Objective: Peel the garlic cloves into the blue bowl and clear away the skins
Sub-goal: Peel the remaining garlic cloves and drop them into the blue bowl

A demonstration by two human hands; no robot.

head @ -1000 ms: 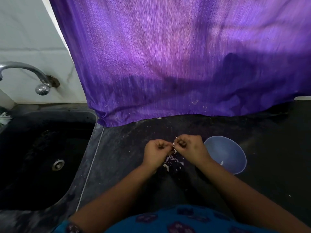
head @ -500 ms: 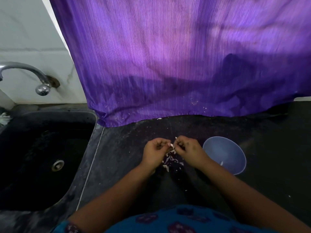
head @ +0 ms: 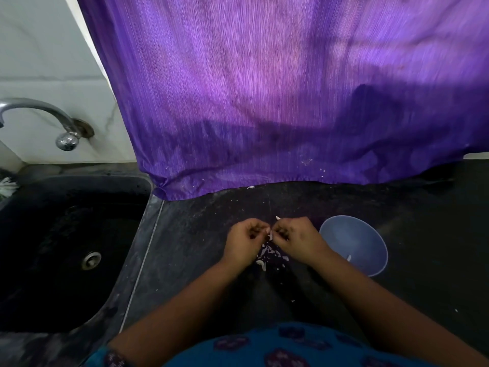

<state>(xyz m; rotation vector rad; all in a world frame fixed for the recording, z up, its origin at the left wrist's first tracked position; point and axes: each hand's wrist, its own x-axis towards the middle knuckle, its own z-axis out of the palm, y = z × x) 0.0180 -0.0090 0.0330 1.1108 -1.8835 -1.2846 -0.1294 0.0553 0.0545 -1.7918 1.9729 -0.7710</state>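
Nearest the camera, a blue patterned garment (head: 277,348) fills the bottom edge, and both forearms reach from it over the dark worktop (head: 185,247). Just before the blue bowl (head: 354,247), on its left, a small heap of garlic skins (head: 270,256) lies on the worktop beneath the hands. The left hand (head: 244,241) and the right hand (head: 297,239) meet above that heap, fingers curled, and pinch between them a small pale garlic clove (head: 269,234); the right hand sits just beside the bowl's left rim. A white fleck lies inside the bowl, too small to tell what it is. Far to the left of the bowl is the black sink (head: 66,247), with a metal tap (head: 53,120) above it. Beyond the bowl a purple curtain (head: 291,102) hangs down to the worktop's back edge.
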